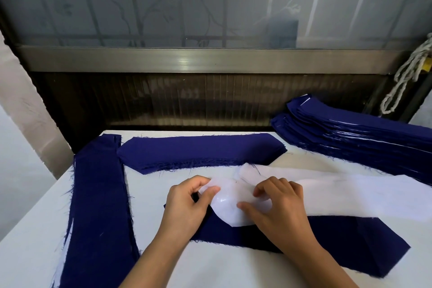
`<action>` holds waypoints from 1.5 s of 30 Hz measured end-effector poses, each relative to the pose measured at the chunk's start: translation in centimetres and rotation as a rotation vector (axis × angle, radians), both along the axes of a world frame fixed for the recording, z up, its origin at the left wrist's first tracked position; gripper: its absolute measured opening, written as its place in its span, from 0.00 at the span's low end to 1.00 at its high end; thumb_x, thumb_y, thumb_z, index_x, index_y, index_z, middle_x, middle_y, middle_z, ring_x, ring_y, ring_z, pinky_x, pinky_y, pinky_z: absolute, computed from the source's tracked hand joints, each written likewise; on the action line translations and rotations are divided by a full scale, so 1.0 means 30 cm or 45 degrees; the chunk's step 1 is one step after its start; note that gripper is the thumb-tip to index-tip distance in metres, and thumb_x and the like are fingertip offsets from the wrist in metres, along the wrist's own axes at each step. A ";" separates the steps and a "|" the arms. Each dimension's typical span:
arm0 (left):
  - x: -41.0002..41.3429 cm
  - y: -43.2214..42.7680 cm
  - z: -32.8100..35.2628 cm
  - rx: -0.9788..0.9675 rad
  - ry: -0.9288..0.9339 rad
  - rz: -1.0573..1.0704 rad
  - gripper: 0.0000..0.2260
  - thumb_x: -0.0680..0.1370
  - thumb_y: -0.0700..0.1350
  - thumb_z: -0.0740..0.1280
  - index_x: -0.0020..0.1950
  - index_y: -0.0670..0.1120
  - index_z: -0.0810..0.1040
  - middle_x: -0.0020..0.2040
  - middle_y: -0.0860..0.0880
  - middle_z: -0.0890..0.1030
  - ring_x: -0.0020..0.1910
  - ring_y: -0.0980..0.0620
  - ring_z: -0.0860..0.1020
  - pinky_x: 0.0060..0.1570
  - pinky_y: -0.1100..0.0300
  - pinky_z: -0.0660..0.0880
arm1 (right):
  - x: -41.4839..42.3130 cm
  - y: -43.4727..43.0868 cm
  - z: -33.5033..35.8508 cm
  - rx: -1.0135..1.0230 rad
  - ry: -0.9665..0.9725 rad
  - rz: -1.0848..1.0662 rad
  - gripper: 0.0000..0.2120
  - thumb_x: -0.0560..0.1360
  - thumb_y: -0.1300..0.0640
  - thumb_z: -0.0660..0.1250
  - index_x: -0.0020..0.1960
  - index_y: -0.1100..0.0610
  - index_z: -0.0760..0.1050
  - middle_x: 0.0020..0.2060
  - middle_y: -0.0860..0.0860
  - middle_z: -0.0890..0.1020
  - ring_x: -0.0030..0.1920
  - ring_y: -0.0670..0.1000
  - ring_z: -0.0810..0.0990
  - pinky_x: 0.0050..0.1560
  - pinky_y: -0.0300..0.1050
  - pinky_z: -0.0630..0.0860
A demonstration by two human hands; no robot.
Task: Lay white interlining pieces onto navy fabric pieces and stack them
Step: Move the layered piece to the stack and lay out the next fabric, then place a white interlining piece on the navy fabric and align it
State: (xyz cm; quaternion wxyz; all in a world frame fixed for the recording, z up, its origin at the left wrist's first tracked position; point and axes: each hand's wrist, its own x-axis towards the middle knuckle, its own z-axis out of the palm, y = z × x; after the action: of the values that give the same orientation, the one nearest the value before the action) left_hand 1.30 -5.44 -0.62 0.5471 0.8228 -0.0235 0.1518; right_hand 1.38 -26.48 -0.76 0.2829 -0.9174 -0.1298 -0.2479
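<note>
A navy fabric piece (346, 241) lies flat across the near middle of the white table. A white interlining piece (339, 196) runs from the right over its upper edge, its left end bunched up. My left hand (187, 206) pinches that left end between thumb and fingers. My right hand (278, 203) grips the same end just to the right, with thumb and fingertips on the white material. A pile of navy pieces (198, 151) lies behind the hands. A long stack of navy pieces (98, 206) with white edges showing runs down the left.
A tall stack of navy pieces with white layers (364, 135) sits at the back right. The white table (35, 236) ends at the left and at a dark wall panel (187, 98) behind. A knotted rope (406, 77) hangs at the far right.
</note>
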 end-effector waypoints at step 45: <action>-0.022 0.075 0.049 -0.057 -0.022 0.514 0.10 0.79 0.44 0.65 0.39 0.53 0.78 0.33 0.52 0.80 0.34 0.54 0.78 0.37 0.59 0.73 | -0.235 -0.560 0.113 0.860 0.242 -0.454 0.09 0.73 0.62 0.72 0.47 0.48 0.78 0.41 0.44 0.81 0.44 0.53 0.79 0.35 0.37 0.73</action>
State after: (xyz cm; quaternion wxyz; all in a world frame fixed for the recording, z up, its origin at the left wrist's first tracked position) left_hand 0.64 -3.19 0.85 0.5234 0.7972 0.1407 0.2659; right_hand -5.66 -43.29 2.62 0.5321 -0.7997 0.1474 -0.2360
